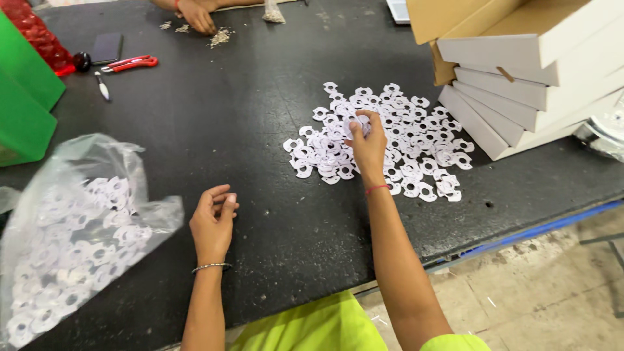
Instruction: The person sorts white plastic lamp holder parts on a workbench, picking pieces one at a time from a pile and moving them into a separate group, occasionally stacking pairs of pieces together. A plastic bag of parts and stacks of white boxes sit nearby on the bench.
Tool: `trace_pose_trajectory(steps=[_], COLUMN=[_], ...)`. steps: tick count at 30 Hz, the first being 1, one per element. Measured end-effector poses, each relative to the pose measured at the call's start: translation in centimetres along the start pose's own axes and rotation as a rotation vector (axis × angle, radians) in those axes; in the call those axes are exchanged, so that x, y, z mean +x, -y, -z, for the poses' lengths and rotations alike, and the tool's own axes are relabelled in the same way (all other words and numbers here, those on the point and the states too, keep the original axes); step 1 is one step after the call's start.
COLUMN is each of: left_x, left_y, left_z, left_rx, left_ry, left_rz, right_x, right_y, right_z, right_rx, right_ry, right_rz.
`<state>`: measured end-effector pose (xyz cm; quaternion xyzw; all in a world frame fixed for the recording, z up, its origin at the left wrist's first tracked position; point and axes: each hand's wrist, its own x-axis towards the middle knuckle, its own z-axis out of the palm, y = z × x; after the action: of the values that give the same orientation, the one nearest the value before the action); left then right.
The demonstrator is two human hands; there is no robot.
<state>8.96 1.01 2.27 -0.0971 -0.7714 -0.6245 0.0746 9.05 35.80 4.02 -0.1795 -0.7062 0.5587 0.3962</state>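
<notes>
Over the pile of white ring-shaped pieces (383, 140), the right hand (367, 146) is held with fingertips pinched on one piece; the left hand (213, 221), loosely curled and empty, rests well left of the pile. Thin overlapping pieces could be lifted together or scattered.

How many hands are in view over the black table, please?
3: the left hand rests near the plastic bag, the right hand is on the white pieces, and another person's hand is at the far edge.
</notes>
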Motion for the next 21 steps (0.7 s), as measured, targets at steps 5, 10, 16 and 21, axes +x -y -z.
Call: trace_pose_trajectory(steps=[5,10,16,21], left_x=[0.2,0.6,0.6,0.5], left_y=[0.5,0.8,1.3,2.0], left_z=[-0.2,-0.4,-0.8,-0.6], left_rx=[-0.104,-0.372,-0.325,-0.367], left_ry=[0.030,0.161,0.251,0.266], left_rz=[0.025,0.256,0.185,0.142], right_x=[-0.3,-4.7,-10.2,-10.4], right_y=[0.0,1.8,3.9,5.2], right_z=[-0.9,-5.7,-8.1,-7.3], right_rx=[0.359,0.413,0.246,0.506], right_ry=[0.177,0.672,1.062,1.253], right_rz=[-0.170,-0.400,-0.463,-0.555])
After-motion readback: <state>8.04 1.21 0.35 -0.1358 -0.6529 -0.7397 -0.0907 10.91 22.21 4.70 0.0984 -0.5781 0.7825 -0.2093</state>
